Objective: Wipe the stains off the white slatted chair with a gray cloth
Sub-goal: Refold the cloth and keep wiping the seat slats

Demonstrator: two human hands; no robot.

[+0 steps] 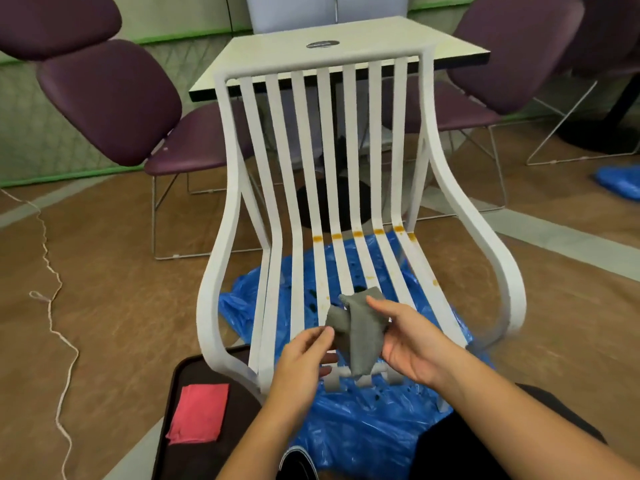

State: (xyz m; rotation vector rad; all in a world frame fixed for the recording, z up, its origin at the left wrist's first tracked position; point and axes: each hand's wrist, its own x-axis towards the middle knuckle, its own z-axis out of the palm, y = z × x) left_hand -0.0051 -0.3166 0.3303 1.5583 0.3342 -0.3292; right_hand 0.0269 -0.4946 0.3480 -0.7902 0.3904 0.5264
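- Gray cloth (360, 327), bunched and half-folded, hangs between two bare hands just above the front of the seat, touching no slat that can be made out.
- Left hand (304, 358) pinches the cloth's near corner between thumb and fingers (323, 336); right hand (408, 348) grips the opposite side, thumb laid over the fabric and the other digits curled beneath it.
- White slatted chair (228, 188) faces the person, with orange stains (356, 234) in a band across the right-hand slats where the seat bends up into the back, and fainter drips running down the outermost right slat.
- Judged from the pose, the step in hand is readying the cloth, gathering it into a pad, with wiping not yet begun on the marked band.
- Next move likely calls for one hand to take the cloth alone, reach forward to the bend and rub along each stained slat in turn, pressing without pushing the fabric through the gaps.
- Blue plastic sheet (363, 427) covers the floor under the chair; a dark tray (180, 441) at lower left carries a folded pink cloth (199, 412).
- Behind stand a pale counter (346, 39) and purple chairs (110, 98).
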